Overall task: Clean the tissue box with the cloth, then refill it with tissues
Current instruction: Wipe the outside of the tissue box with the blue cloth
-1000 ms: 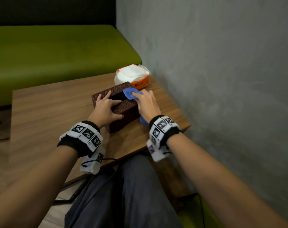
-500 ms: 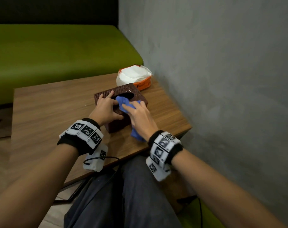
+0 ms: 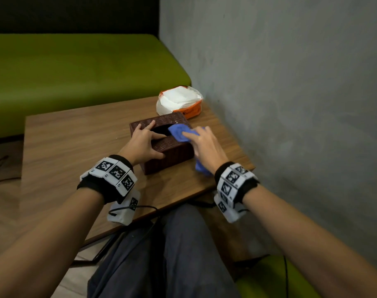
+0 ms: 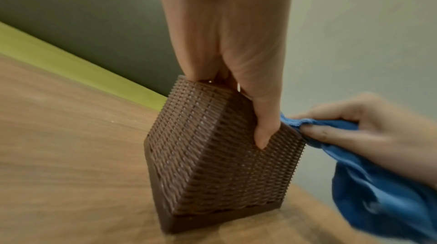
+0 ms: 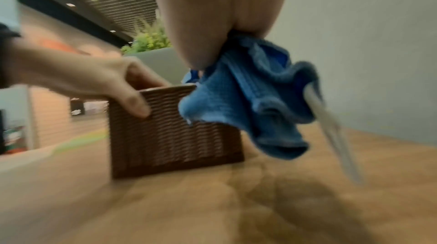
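A brown woven tissue box (image 3: 168,151) stands on the wooden table (image 3: 75,147), its oval top opening dark. My left hand (image 3: 149,138) grips the box's near left part, fingers spread on the top and thumb (image 4: 262,121) pressed on the box's side wall (image 4: 212,154). My right hand (image 3: 196,136) holds a crumpled blue cloth (image 3: 179,132) and presses it on the top, right of the opening. The cloth's rest hangs below the palm (image 5: 248,102) beside the box (image 5: 170,136). An open orange pack of white tissues (image 3: 179,102) lies just behind the box.
A grey wall (image 3: 290,104) runs close along the table's right edge. A green bench seat (image 3: 75,72) stands behind the table. My legs (image 3: 161,254) are under the near edge, where a black cable (image 3: 140,209) hangs. A white tag (image 5: 331,136) dangles from the cloth.
My right hand slid the cloth from the box's right end toward the near middle of the top, then back right of the opening. The left hand kept its hold.
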Demonstrator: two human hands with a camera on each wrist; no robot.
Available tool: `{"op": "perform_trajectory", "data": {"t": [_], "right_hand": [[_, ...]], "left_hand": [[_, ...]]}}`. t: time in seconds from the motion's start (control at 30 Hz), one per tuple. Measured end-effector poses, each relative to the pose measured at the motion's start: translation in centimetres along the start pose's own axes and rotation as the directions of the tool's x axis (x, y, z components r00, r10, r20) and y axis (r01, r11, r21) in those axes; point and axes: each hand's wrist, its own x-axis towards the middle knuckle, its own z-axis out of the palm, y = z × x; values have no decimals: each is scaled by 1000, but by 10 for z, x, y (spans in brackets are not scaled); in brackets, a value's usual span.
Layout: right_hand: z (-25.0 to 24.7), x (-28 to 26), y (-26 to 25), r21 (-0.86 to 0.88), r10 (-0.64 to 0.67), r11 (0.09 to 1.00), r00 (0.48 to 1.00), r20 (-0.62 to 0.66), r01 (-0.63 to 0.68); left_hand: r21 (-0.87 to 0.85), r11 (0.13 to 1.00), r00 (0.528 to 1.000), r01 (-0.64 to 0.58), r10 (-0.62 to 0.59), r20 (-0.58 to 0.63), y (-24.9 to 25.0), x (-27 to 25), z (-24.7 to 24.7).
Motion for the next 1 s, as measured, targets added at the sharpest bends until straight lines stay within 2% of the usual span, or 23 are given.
{"op": "perform_trajectory", "data": {"t": [0.07, 0.1, 0.2, 0.27, 0.3, 0.37, 0.43, 0.5, 0.57, 0.63, 0.73, 0.83, 0.93, 1.0], "right_hand": [[-2, 11, -6, -17, 60, 998, 998, -1, -60], [1, 9, -18, -13, 46, 999, 999, 10, -46], [3, -16, -46, 53, -106, 993, 992, 61, 103], [-8, -17, -37, 55, -159, 987, 981, 110, 154], [-12, -12, -28, 36, -134, 991, 985, 112, 130], [-15, -1, -9, 34, -8, 999, 999, 36, 6], [-10, 1, 0, 44, 95, 995, 995, -9, -94], [-2, -3, -1, 81, 134, 988, 991, -18, -133], [1, -6, -5, 141, 158, 979, 987, -44, -150], [1, -9, -8, 155, 146, 979, 988, -59, -136], [1, -32, -13, 94, 40, 995, 998, -44, -35], [-5, -42, -4, 35, -62, 997, 998, -5, 62], [-10, -9, 8, -4, 84, 996, 996, 7, -84], [-6, -1, -2, -11, 155, 988, 988, 27, -154]], "left_hand": [[30, 999, 1000, 11, -11, 4, 2, 0, -1], [45, 999, 1000, -1, 1, 10, 2, 0, -2], [75, 996, 996, -56, 50, 75, -3, 3, -10], [141, 983, 983, -115, 91, 161, -8, 8, -16], [197, 972, 975, -132, 91, 204, -7, 11, -19], [258, 958, 969, -125, 62, 239, 2, 14, -17], [159, 986, 986, -44, 17, 164, 19, 9, -5], [38, 999, 1000, 2, -2, 19, 35, 3, 17], [29, 999, 995, 13, -10, -98, 42, -1, 38], [7, 1000, 988, 16, -15, -156, 41, 1, 44], [-44, 999, 987, 2, -9, -158, 32, 3, 39], [-8, 999, 992, -49, 48, -113, 31, 1, 34], [62, 996, 994, -67, 72, -80, 34, -1, 32], [58, 997, 994, -51, 56, -92, 33, -1, 31]]}}
